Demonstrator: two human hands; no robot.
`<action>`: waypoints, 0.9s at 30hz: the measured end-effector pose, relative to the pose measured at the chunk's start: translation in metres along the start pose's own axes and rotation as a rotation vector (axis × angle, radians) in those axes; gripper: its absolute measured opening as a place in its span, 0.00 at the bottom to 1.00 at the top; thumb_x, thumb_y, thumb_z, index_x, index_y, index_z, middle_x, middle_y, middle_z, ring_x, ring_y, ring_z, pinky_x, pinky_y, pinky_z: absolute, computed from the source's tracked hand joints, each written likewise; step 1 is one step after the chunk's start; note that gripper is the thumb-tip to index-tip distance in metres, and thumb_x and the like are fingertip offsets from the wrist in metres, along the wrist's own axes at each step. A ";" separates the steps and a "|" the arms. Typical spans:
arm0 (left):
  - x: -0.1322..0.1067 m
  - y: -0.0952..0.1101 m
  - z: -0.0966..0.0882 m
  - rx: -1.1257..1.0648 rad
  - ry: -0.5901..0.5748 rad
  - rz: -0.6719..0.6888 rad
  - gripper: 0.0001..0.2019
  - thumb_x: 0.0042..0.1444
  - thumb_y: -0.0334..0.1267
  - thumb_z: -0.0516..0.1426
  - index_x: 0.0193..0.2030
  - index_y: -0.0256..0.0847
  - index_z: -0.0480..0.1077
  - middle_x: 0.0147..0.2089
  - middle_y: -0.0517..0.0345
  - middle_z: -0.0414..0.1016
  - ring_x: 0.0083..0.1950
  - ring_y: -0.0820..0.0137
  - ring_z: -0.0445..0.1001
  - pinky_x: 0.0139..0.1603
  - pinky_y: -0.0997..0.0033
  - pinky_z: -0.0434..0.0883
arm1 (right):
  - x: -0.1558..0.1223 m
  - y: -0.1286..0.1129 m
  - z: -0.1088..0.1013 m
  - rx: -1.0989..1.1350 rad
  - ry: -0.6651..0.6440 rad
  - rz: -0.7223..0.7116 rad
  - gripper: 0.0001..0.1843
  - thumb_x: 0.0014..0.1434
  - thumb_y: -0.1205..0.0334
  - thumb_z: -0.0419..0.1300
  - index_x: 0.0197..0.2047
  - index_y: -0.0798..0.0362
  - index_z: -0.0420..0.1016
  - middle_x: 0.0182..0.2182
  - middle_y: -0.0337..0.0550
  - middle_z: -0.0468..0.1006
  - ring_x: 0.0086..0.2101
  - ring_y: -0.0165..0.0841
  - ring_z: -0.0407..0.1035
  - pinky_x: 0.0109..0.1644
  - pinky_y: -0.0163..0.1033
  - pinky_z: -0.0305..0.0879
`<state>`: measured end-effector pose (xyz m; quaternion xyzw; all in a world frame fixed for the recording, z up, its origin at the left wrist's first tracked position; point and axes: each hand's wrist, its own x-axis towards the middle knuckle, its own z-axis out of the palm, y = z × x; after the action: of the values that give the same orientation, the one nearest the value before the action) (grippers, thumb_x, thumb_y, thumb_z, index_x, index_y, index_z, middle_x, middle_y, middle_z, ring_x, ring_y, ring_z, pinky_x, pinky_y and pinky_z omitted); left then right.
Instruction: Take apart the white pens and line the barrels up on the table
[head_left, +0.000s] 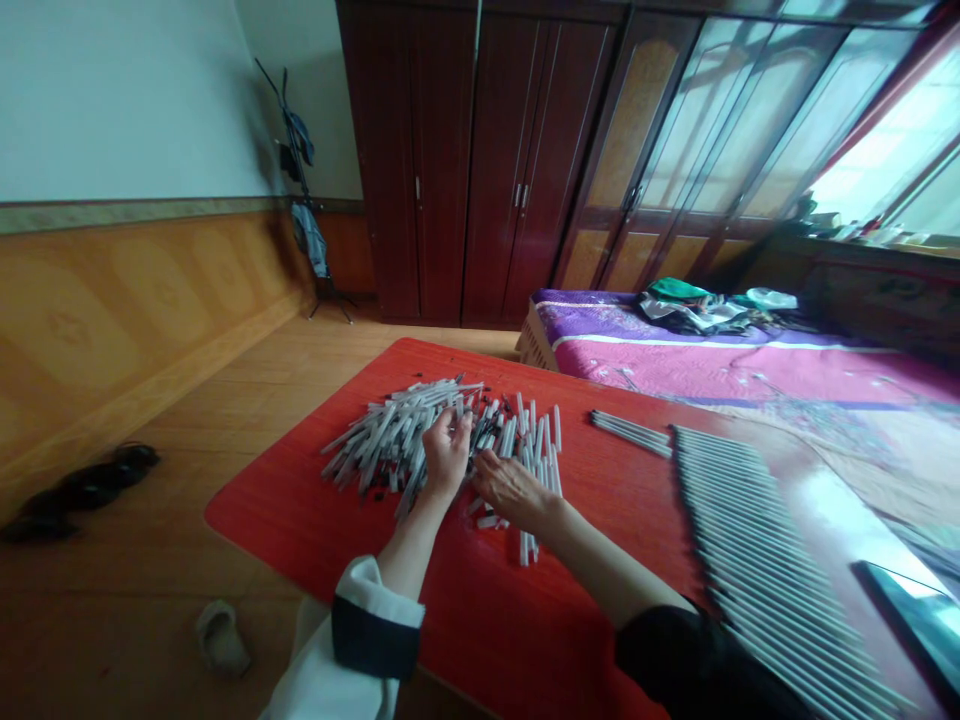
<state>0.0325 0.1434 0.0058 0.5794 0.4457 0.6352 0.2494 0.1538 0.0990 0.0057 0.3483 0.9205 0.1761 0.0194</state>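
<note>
On the red counter (300,515), both hands worked close together at the front of a loose heap of pale tubes (394,435). Left hand (448,452): raised slightly over the heap's right flank, fingers bent inward; whether they grasped a tube or a small part could not be told. Right hand (517,490): just beside the left and lower, fingers drawn together and pointing at it; their grip, if any, was hidden at this angle. Small black pieces (487,422) lay mixed among the tubes behind the hands. More tubes lay spread right of the heap, mostly lengthwise to the counter.

Well apart to the right: a long, close row of pale rods with dark ends (765,550), dark ends all on the same side; a short set of similar rods (630,433) beside its far end.

Handling notes (judgement): light fingertip contact near a tube's end seemed best, the left steadying while the right did the fine work. Smooth tubes would probably roll if nudged, so wrists were best carried clear of the heap. Small black pieces called for a pinch, one at a time.
</note>
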 end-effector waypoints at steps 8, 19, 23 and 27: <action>-0.001 -0.002 -0.006 0.125 -0.072 0.019 0.11 0.57 0.41 0.52 0.36 0.38 0.72 0.30 0.55 0.77 0.30 0.69 0.75 0.32 0.74 0.69 | -0.007 0.006 0.003 0.028 0.096 -0.026 0.09 0.60 0.72 0.49 0.33 0.57 0.70 0.33 0.47 0.70 0.37 0.36 0.62 0.32 0.37 0.62; -0.011 0.001 0.004 0.264 -0.436 0.293 0.08 0.56 0.35 0.53 0.40 0.42 0.71 0.37 0.54 0.76 0.40 0.67 0.74 0.42 0.69 0.70 | -0.026 0.041 0.003 0.105 0.333 0.428 0.09 0.58 0.72 0.52 0.32 0.54 0.71 0.29 0.44 0.69 0.34 0.35 0.59 0.37 0.37 0.55; -0.012 -0.003 0.006 0.330 -0.489 0.316 0.07 0.56 0.35 0.53 0.39 0.41 0.71 0.37 0.54 0.75 0.40 0.67 0.74 0.41 0.70 0.69 | -0.025 0.044 0.007 0.124 0.393 0.436 0.09 0.59 0.69 0.52 0.30 0.54 0.73 0.29 0.44 0.69 0.34 0.36 0.60 0.39 0.39 0.56; -0.010 -0.002 0.006 0.377 -0.500 0.239 0.08 0.57 0.37 0.52 0.36 0.39 0.72 0.35 0.54 0.74 0.37 0.68 0.73 0.37 0.72 0.67 | -0.023 0.044 0.007 0.187 0.462 0.423 0.10 0.58 0.70 0.52 0.32 0.54 0.74 0.31 0.45 0.71 0.37 0.36 0.61 0.42 0.41 0.59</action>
<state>0.0402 0.1374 -0.0017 0.8015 0.4093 0.4045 0.1629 0.2002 0.1172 0.0118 0.4830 0.8199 0.1653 -0.2592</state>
